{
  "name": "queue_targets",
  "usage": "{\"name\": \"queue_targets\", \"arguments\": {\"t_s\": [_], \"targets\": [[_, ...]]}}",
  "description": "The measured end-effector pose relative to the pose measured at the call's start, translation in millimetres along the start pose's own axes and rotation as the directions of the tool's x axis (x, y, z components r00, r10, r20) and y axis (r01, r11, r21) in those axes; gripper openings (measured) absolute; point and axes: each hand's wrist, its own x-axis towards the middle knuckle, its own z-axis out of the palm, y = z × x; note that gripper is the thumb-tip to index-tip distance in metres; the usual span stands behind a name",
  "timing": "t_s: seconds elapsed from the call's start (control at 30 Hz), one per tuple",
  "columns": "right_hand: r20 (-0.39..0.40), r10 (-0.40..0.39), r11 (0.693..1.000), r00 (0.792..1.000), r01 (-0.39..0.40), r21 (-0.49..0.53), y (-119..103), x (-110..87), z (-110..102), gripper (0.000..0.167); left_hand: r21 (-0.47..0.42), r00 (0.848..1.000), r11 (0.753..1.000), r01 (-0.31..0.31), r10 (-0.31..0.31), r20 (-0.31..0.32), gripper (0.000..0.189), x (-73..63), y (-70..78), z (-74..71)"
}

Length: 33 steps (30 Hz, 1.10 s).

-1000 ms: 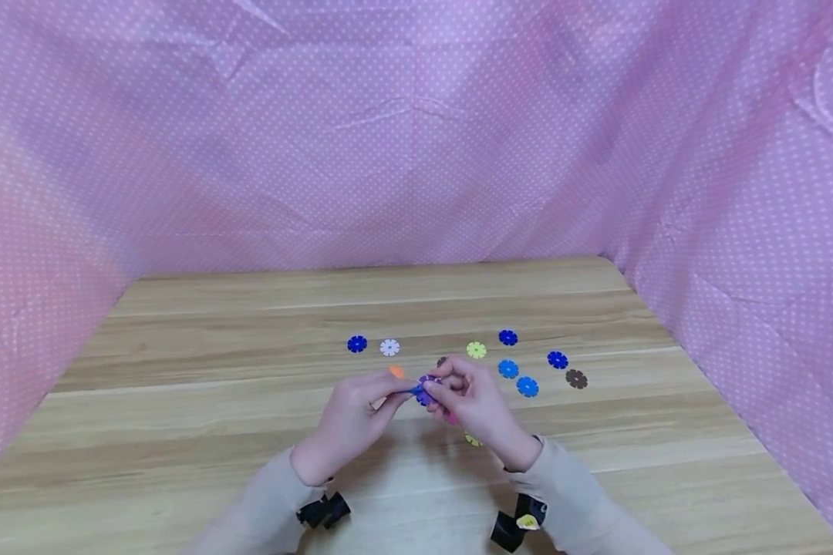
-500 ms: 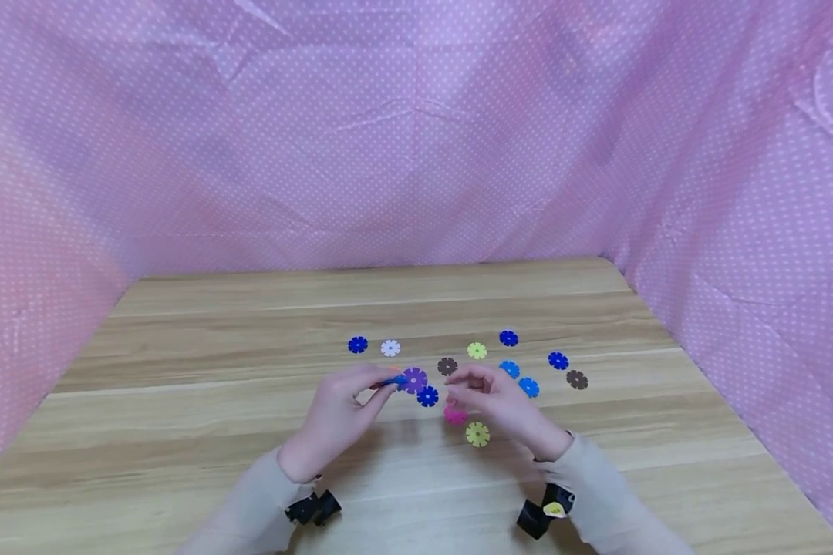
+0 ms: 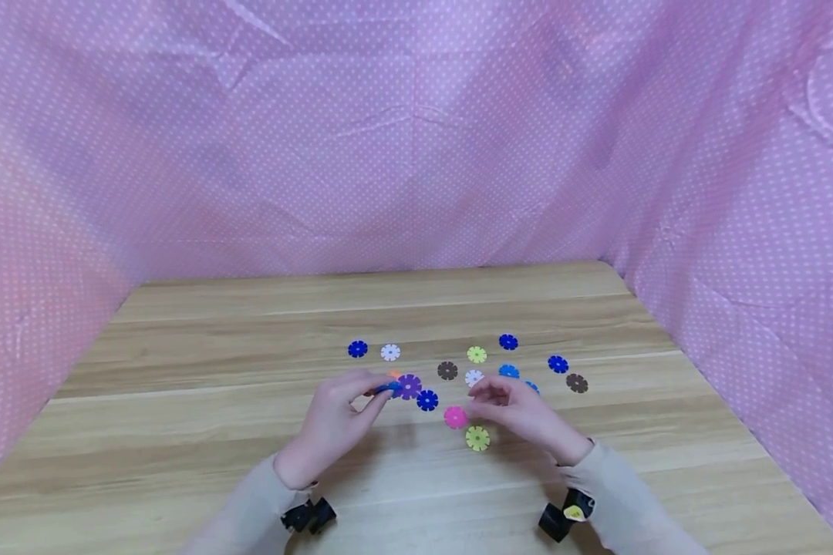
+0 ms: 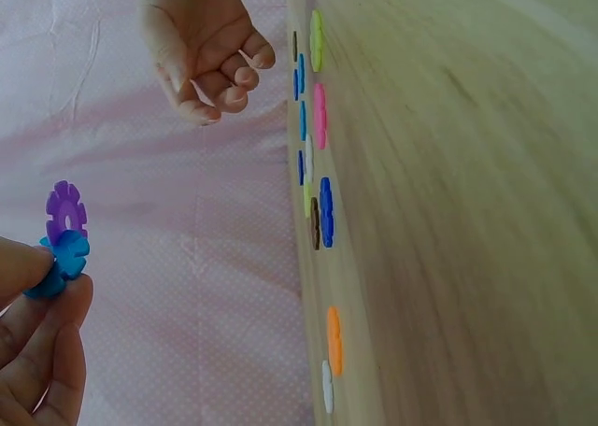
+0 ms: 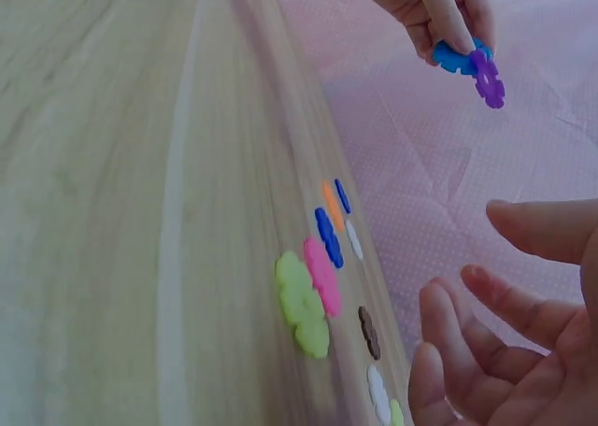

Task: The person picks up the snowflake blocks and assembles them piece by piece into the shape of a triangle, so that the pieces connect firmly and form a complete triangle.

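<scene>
My left hand [image 3: 336, 412] pinches a light blue notched disc [image 4: 67, 256] between thumb and fingers, above the table. A purple notched disc [image 4: 65, 209] is joined to it at an angle, edge into edge, and sticks out toward the right. My right hand [image 3: 514, 408] holds nothing; its fingers are loosely bent, over the right part of the scattered discs. In the head view a pink disc [image 3: 455, 418] lies just left of the right fingertips, with a yellow-green disc [image 3: 477, 438] below it. A white disc [image 3: 473, 378] is partly covered by that hand.
Several notched discs lie flat on the wooden table [image 3: 201, 347]: a dark blue disc [image 3: 427, 400], a brown disc [image 3: 447, 371], a white disc [image 3: 390, 352] and an orange disc [image 4: 334, 340] among them. Pink dotted cloth [image 3: 416, 154] stands around the back and sides.
My right hand has let go of the purple disc and moved right, away from the left hand. The left hand has drawn slightly left with the two joined discs.
</scene>
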Motion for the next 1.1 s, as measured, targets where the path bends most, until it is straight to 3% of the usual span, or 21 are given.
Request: {"name": "queue_targets", "arguments": {"t_s": [0.13, 0.4, 0.7, 1.1], "targets": [[0.014, -0.004, 0.999, 1.0, 0.005, -0.05, 6, -0.9, -3, 0.034, 0.002, 1.0, 1.0, 0.004, -0.004, -0.001, 0.017, -1.3, -0.9, -1.0], [0.119, 0.01, 0.994, 0.993, 0.004, -0.114, 15, -1.9, -3, 0.038, -0.002, 0.999, 1.0, 0.011, -0.011, -0.035, 0.021, -4.3, -2.9, -2.3], [0.092, 0.002, 0.97, 0.996, 0.02, -0.244, 9, -1.8, 5, 0.04, 0.01, 0.998, 0.999, 0.032, -0.031, -0.048, 0.021, -4.4, -4.1, -4.6], [0.092, -0.009, 0.946, 0.996, 0.038, -0.322, 6, -0.2, 15, 0.028, 0.022, 0.998, 0.998, 0.052, -0.051, -0.035, 0.02, -4.1, -4.8, -3.7]]}}
